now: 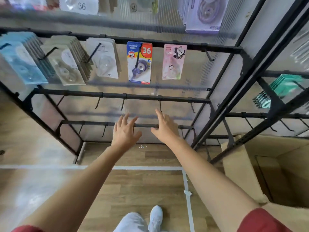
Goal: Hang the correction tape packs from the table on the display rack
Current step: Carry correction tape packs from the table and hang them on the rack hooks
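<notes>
The black display rack (167,45) stands in front of me with correction tape packs on its hooks. A blue pack marked 36 (139,62) and a pink panda pack (173,61) each hang singly. Thicker stacks hang to the left: light blue (20,62), beige (66,62) and white (105,59). My left hand (124,129) and my right hand (164,126) reach out below them, fingers spread, holding nothing. The right fingertips are near an empty hook (160,106) on the lower bar. No table is in view.
An open cardboard box (237,164) stands on the wooden floor at the right. A second rack section at the right holds green packs (282,87). White tape lines (187,190) mark the floor. My shoe (156,216) shows at the bottom.
</notes>
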`<act>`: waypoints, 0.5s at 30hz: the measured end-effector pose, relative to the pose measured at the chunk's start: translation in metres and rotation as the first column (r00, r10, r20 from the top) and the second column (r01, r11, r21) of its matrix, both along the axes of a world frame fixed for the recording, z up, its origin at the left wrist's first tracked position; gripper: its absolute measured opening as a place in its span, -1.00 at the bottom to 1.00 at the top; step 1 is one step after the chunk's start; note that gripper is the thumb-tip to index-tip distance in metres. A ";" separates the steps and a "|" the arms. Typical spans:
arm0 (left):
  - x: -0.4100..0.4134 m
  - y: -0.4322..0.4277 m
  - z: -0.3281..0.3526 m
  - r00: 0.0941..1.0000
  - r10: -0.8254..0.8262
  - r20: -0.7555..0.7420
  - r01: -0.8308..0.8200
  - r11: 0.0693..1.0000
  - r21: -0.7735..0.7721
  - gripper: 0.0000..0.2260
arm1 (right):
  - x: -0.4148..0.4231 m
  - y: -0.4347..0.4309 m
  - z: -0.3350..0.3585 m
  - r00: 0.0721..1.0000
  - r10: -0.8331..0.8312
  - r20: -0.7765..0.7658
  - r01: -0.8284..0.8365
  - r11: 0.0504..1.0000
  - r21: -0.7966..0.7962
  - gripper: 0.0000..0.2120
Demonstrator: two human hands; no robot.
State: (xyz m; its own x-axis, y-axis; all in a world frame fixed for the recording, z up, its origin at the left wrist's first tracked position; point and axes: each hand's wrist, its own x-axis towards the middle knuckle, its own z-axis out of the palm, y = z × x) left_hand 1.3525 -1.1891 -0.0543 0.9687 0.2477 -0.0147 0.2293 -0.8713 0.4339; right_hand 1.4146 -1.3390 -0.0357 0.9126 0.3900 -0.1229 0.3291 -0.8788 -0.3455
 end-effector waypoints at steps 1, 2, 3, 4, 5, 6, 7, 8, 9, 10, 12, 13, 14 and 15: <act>-0.013 0.004 -0.001 1.000 0.016 -0.019 -0.016 1.000 -0.001 -0.44 | -0.012 0.003 -0.002 1.000 0.010 -0.003 -0.010 1.000 -0.002 -0.30; -0.025 0.008 -0.003 0.999 0.032 -0.036 -0.032 0.999 -0.003 -0.44 | -0.024 0.007 -0.004 1.000 0.015 -0.005 -0.015 1.000 -0.001 -0.30; -0.038 0.014 -0.004 0.998 0.046 -0.047 -0.046 0.999 -0.003 -0.43 | -0.036 0.011 -0.006 1.000 0.017 -0.011 -0.017 1.000 0.004 -0.30; -0.052 0.020 -0.006 0.997 0.057 -0.050 -0.057 0.998 -0.001 -0.43 | -0.049 0.016 -0.008 1.000 0.015 -0.021 -0.015 1.000 0.013 -0.30; -0.067 0.027 -0.009 0.996 0.070 -0.049 -0.070 0.998 -0.001 -0.43 | -0.061 0.021 -0.010 0.999 0.016 -0.032 -0.015 1.000 0.021 -0.30; -0.082 0.033 -0.011 0.995 0.088 -0.048 -0.088 0.996 -0.002 -0.43 | -0.074 0.026 -0.011 0.999 0.018 -0.042 -0.017 1.000 0.024 -0.31; -0.099 0.040 -0.012 0.993 0.108 -0.052 -0.108 0.994 -0.006 -0.43 | -0.087 0.032 -0.012 0.998 0.022 -0.051 -0.021 1.000 0.023 -0.32; -0.117 0.047 -0.013 0.990 0.128 -0.061 -0.129 0.992 -0.007 -0.42 | -0.102 0.038 -0.013 0.998 0.028 -0.059 -0.028 0.999 0.016 -0.33; -0.137 0.054 -0.014 0.986 0.149 -0.072 -0.150 0.989 -0.010 -0.42 | -0.118 0.046 -0.014 0.997 0.042 -0.066 -0.041 0.999 0.009 -0.34; -0.158 0.061 -0.015 0.982 0.170 -0.082 -0.172 0.985 -0.016 -0.42 | -0.135 0.054 -0.015 0.995 0.064 -0.077 -0.063 0.998 0.007 -0.35; -0.201 0.076 -0.016 0.970 0.227 -0.087 -0.232 0.972 -0.046 -0.42 | -0.170 0.072 -0.020 0.988 0.114 -0.106 -0.112 0.993 0.021 -0.35; -0.221 0.084 -0.016 0.961 0.262 -0.090 -0.268 0.961 -0.062 -0.42 | -0.186 0.082 -0.022 0.983 0.140 -0.117 -0.137 0.990 0.027 -0.36; -0.242 0.091 -0.016 0.950 0.297 -0.100 -0.304 0.950 -0.073 -0.42 | -0.202 0.091 -0.023 0.978 0.169 -0.126 -0.166 0.986 0.031 -0.36; -0.264 0.096 -0.017 0.938 0.330 -0.111 -0.339 0.938 -0.075 -0.43 | -0.218 0.102 -0.024 0.970 0.200 -0.136 -0.197 0.980 0.033 -0.36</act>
